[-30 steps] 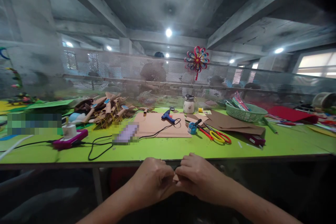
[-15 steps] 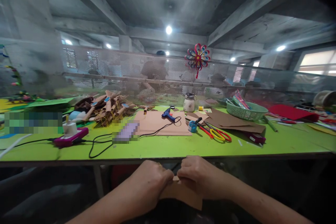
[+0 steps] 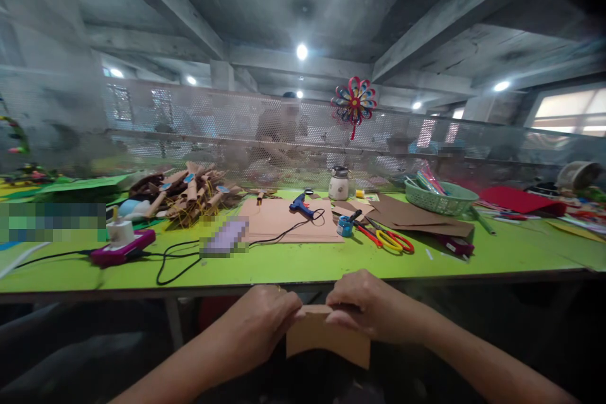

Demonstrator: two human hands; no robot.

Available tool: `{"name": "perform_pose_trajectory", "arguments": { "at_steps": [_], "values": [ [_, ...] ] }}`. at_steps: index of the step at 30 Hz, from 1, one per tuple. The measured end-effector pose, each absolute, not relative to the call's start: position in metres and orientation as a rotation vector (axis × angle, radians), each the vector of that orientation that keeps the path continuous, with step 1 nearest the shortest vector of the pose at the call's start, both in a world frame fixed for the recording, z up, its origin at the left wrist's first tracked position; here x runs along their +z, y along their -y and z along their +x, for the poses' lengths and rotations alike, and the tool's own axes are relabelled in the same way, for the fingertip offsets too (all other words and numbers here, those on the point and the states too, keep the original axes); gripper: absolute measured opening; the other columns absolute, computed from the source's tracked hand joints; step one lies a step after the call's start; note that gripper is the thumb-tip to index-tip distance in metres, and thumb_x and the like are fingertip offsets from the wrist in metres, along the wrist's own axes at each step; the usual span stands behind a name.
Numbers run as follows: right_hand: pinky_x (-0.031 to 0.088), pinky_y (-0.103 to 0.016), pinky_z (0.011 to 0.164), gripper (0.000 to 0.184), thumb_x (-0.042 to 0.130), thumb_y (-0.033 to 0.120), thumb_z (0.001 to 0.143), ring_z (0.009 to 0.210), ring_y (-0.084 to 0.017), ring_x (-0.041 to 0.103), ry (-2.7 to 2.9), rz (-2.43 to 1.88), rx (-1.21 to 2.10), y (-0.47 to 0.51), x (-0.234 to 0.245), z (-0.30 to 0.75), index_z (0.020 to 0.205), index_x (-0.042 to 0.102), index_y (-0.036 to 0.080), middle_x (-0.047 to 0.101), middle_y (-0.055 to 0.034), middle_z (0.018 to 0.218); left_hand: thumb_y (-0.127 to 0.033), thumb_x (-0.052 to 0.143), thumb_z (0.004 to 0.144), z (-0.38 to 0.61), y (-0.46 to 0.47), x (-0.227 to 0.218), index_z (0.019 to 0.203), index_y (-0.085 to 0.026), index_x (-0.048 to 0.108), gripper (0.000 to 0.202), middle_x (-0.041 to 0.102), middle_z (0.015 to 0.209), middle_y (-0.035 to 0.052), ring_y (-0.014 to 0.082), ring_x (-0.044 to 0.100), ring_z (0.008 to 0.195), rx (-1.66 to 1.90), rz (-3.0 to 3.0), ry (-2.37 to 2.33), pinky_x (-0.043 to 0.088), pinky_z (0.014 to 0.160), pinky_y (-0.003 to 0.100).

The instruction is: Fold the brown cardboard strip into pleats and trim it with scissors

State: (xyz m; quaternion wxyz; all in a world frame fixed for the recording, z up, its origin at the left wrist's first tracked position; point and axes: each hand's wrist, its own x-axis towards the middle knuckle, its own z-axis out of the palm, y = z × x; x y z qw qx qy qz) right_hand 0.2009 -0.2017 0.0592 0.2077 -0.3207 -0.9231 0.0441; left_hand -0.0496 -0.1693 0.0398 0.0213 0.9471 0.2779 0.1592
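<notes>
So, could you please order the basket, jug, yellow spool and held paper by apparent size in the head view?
Held paper and basket: unsure, as the paper is nearer the camera and partly hidden
Jug
Yellow spool

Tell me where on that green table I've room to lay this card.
The brown card could probably go on the green table along its front edge, before the tan sheets and scissors, or right of the purple box. Crowded: back left, with the heap of paper rolls; right of centre, with brown sheets and the basket.
</notes>
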Motion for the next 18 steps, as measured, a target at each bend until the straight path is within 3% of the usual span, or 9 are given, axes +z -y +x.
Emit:
{"name": "perform_pose_trajectory", "arguments": {
  "at_steps": [8, 13, 15, 18],
  "values": [
    [0.031, -0.020, 0.052, 0.033, 0.046, 0.035, 0.092, 0.055, -0.009, 0.045, 2.449, -1.049, 0.408, 0.191, 0.070, 0.216, 0.080, 0.066, 0.011, 0.056, -0.0012, 0.062, -0.039, 0.034, 0.096, -0.050, 0.145, 0.059, 0.078, -0.016, 0.058, 0.038, 0.057, 0.063, -0.0002, 0.0103, 0.050, 0.057, 0.428, 2.690, -0.751, 0.033, 0.056, 0.020],
    [0.023, -0.019, 0.046, 0.042, 0.053, 0.047, 0.086, 0.051, -0.006, 0.031, 2.277, -1.149, 0.845, 0.169, 0.065, 0.214, 0.065, 0.057, 0.011, 0.037, 0.0044, 0.055, -0.037, 0.048, 0.090, -0.032, 0.127, 0.077, 0.089, -0.017, 0.069, 0.029, 0.066, 0.092, 0.0064, 0.0150, 0.058, 0.084, 0.401, 2.648, -0.602, 0.040, 0.075, 0.021],
    [0.020, -0.020, 0.045, 0.046, 0.055, 0.052, 0.083, 0.050, -0.006, 0.027, 2.195, -1.161, 0.959, 0.162, 0.063, 0.214, 0.060, 0.052, 0.012, 0.032, 0.0054, 0.054, -0.036, 0.050, 0.089, -0.023, 0.123, 0.082, 0.099, -0.017, 0.069, 0.029, 0.068, 0.094, 0.0057, 0.0153, 0.058, 0.083, 0.366, 2.555, -0.610, 0.040, 0.073, 0.021],
    [0.020, -0.020, 0.044, 0.050, 0.057, 0.057, 0.080, 0.047, -0.005, 0.027, 2.071, -1.152, 1.078, 0.157, 0.059, 0.217, 0.058, 0.050, 0.013, 0.031, 0.0061, 0.051, -0.041, 0.054, 0.085, -0.014, 0.119, 0.083, 0.095, -0.013, 0.070, 0.034, 0.069, 0.085, 0.0037, 0.0146, 0.056, 0.074, 0.369, 2.375, -0.656, 0.039, 0.063, 0.020]
  ]
}}
